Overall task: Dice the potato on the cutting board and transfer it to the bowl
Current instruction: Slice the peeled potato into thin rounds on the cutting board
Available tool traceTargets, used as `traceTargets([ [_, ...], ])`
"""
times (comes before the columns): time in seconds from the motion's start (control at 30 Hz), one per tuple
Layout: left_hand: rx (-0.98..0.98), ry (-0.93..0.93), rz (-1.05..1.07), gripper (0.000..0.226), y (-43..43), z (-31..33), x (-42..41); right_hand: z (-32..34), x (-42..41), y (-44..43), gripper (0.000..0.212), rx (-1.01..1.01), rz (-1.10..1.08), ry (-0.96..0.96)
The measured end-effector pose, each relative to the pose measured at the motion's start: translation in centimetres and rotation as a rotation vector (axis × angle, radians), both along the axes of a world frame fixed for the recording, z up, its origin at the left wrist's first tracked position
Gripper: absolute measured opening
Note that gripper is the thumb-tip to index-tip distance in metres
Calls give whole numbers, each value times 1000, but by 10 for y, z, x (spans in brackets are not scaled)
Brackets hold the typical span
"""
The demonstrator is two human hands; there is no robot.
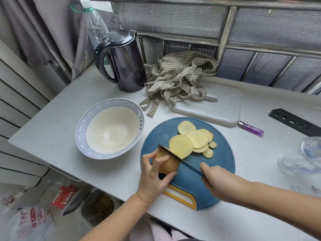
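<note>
Head view. Blue round board [218, 160] on the bench [57, 131]. Left hand [152, 180]: fingers curled round the unpeeled potato [168, 165] at the board's left edge. Right hand [217, 180]: grips the knife [191, 166], blade against the potato's cut face. Slices [191, 140] overlap at mid-board. Bowl [111, 129] just left of the board. Kettle [125, 61], striped cloth [178, 79] and lighter [251, 128] beyond.
</note>
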State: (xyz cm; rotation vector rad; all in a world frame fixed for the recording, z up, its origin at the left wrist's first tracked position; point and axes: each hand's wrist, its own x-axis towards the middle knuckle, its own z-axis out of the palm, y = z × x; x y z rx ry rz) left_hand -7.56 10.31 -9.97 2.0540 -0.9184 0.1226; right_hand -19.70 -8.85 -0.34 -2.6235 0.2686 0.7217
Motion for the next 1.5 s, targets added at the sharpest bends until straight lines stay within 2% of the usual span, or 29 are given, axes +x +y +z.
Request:
traceTargets([
  [0.33, -4, -5, -27, 56, -2, 1, -4, 2, -5, -2, 18, 47, 17, 2],
  [0.8, -13, -26, -7, 54, -2, -3, -7, -10, 34, 11, 13, 30, 45, -54],
  [1.4, -47, -14, -26, 52, -2, -4, -6, -33, 60, 20, 7, 43, -25, -49],
  [1.5, -54, -8, -21, 53, -2, -4, -7, -31, 63, 20, 12, 46, -50, -40],
])
